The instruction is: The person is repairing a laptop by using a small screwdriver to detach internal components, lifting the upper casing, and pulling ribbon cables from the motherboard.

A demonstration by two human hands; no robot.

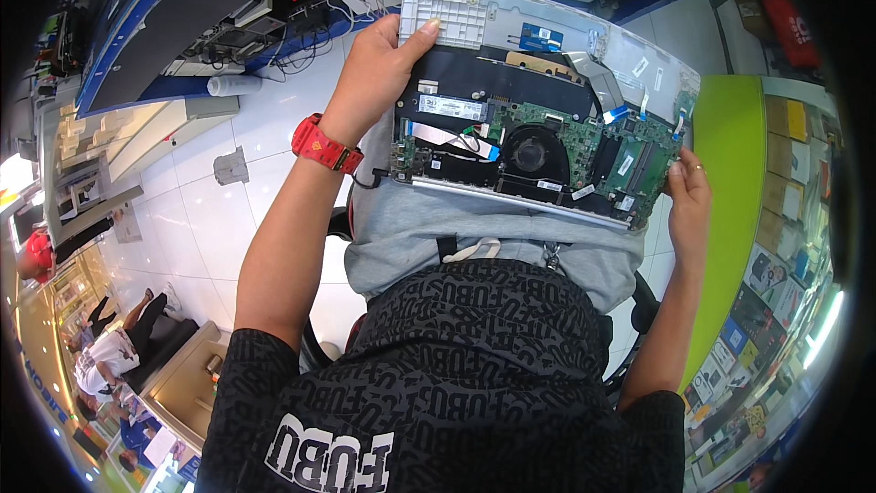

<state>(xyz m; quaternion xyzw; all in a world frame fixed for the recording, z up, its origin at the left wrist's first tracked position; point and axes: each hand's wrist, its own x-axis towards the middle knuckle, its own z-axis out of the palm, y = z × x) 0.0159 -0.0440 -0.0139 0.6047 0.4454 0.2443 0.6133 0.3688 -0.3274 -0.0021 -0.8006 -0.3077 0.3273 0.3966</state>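
An opened laptop (529,119) lies tilted above my lap, its inner side facing up. Its green circuit board (598,141), a round black fan (536,152), ribbon cables and a silver-white shell are exposed. My left hand (388,59) grips the upper left edge, thumb on top and the other fingers hidden underneath. On that wrist is a red watch (327,144). At the lower right edge, my right hand (689,190) holds the laptop's side, with some fingers out of sight behind it. A short black cable (370,178) shows beside the left edge.
Ahead on the left is a dark counter (214,0) with devices and tangled cables. A lime-green counter edge (730,219) runs along the right, next to a glass display of boxes (776,265). White floor tiles (187,219) show below. Other people (114,356) sit far left.
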